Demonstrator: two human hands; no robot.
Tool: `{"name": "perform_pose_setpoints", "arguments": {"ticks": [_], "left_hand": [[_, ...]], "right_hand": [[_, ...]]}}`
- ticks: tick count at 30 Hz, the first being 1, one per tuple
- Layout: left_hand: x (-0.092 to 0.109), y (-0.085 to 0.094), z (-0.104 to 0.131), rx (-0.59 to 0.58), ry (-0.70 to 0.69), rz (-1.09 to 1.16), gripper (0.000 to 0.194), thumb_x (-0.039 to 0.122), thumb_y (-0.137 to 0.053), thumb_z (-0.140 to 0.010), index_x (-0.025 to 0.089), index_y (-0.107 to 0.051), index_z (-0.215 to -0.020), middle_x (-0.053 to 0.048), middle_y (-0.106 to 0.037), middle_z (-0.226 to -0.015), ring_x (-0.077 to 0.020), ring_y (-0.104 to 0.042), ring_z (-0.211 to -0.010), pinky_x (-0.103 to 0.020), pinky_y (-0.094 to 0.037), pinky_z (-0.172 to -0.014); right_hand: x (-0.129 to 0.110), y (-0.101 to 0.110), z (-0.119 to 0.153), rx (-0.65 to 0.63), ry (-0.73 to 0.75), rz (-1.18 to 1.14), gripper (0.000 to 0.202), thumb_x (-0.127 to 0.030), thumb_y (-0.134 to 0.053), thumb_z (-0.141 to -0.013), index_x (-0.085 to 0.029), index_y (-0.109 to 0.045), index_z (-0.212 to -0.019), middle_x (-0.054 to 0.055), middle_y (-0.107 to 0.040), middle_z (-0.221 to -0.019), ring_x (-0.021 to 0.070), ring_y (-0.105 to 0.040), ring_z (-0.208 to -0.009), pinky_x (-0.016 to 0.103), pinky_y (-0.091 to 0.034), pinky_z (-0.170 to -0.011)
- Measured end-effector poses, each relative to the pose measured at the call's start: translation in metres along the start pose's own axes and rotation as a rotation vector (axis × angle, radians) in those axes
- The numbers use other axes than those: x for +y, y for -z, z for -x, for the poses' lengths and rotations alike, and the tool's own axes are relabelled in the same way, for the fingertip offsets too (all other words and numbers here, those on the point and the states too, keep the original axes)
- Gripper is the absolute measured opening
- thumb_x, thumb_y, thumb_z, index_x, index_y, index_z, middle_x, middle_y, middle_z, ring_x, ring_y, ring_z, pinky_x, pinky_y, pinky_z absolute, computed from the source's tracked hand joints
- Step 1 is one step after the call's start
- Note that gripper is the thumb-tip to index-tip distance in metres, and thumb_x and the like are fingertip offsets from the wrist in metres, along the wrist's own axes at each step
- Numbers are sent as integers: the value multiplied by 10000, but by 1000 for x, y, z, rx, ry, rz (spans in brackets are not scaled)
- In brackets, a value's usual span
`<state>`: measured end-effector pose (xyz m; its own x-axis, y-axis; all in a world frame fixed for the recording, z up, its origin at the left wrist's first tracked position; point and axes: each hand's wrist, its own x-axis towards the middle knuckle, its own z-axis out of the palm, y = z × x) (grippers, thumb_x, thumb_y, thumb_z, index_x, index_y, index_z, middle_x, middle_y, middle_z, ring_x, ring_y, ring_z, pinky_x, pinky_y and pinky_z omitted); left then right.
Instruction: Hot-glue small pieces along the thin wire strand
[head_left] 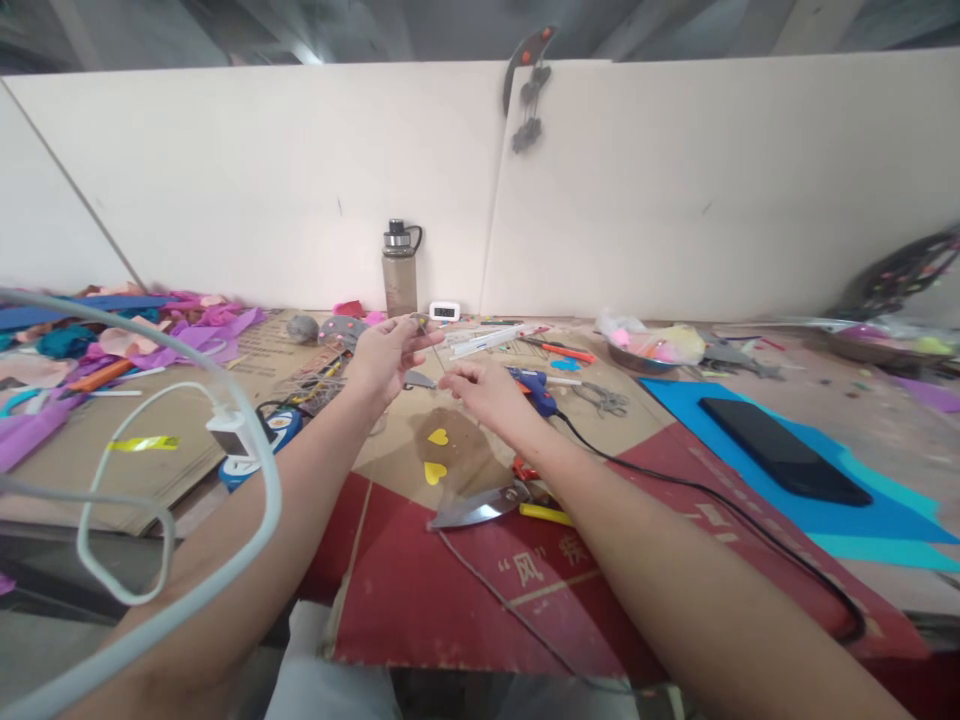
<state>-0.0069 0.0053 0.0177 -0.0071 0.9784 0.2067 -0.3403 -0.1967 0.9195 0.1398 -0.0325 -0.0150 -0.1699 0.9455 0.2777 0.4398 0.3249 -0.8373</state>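
Observation:
Both hands are raised over the cardboard, close together. My left hand (386, 355) is closed at the fingertips around something small and dark that I cannot make out clearly. To its right, my right hand (478, 390) pinches what looks like a thin strand running up toward the left hand. Two yellow hearts (437, 437) lie on the cardboard below the hands. Nearer me are scissors (480, 507) with open-looking metal blades and a yellow-handled tool (546, 514). A blue glue gun (534, 390) lies just right of my right hand.
A bottle (400, 270) and small clock (445, 311) stand by the white partition (262, 190). Right, a black phone (784, 450) rests on blue sheets (675, 400). A black cord (675, 480) crosses the red cardboard (420, 600). A white cable (274, 480) loops at left.

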Motion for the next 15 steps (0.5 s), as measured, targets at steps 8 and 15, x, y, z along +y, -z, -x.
{"name": "perform_pose_setpoints", "arguments": {"ticks": [8, 15], "left_hand": [[0, 4, -5, 37, 60, 154, 117, 80, -569, -802, 107, -614, -697, -62, -691, -726, -92, -676, -670, -153, -557, -642], [-2, 4, -3, 12, 65, 107, 84, 111, -599, -791, 109, -624, -711, -87, -705, -777, -105, -681, -694, -176, -560, -666]], "right_hand": [[3, 40, 4, -8, 69, 440, 313, -320, -446, -862, -176, -601, -631, 36, -629, -657, 145, -513, -618, 261, -317, -592], [45, 83, 15, 162, -305, 712, 277, -339, -480, -847, -165, -662, -730, 151, -684, -762, 238, -624, -723, 312, -395, -644]]}}
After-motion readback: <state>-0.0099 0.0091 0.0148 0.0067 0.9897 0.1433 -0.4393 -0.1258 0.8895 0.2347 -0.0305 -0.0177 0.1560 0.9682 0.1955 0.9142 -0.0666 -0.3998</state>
